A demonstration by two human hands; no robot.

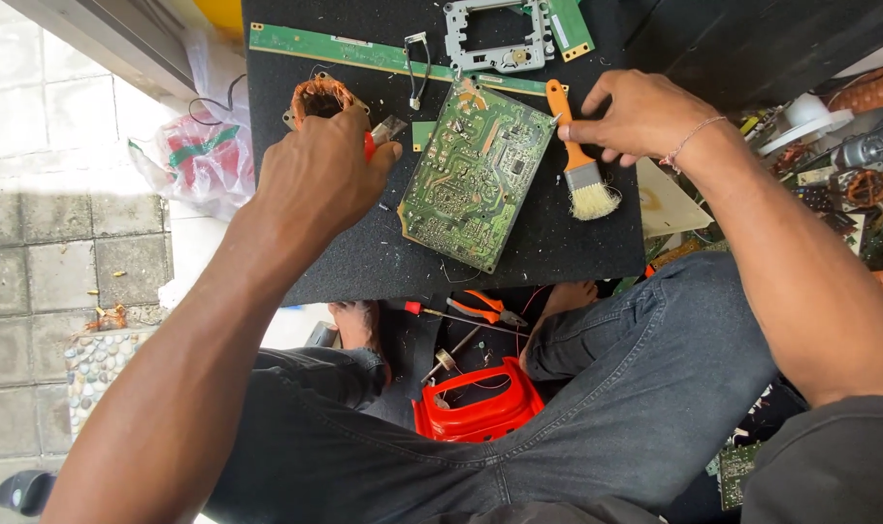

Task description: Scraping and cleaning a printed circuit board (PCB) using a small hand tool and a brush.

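A black, rough-textured rectangular work mat (364,262) covers a low bench beside pale paving tiles (63,252), its near edge running just above the seated person's knees in dark denim (645,388). Most of the mat's lower left stretch lies bare but for small scraps, while its far edge is crowded by a long narrow green circuit strip (315,44) and a grey metal frame with a square opening (495,34). At the centre, tilted with one corner toward the near edge, lies a green rectangular circuit board (471,180) dense with solder points. The left hand (315,180) is closed in a fist around a red-handled tool with a metal tip (383,134) that points toward the board's left edge without clearly touching it. Just behind the knuckles sits a round copper wire coil (317,97). The right hand (640,116) hovers at the board's upper right corner, thumb and forefinger pinched narrow on something too small to make out, with the other fingers curled. Beneath that hand rests an orange-handled paintbrush with pale bristles (582,170), just beside the board's right edge. A crumpled clear plastic bag (204,155) hangs off the mat's left edge. Below, between bare feet, stand a red plastic stool (475,408) and orange-handled pliers (485,309).
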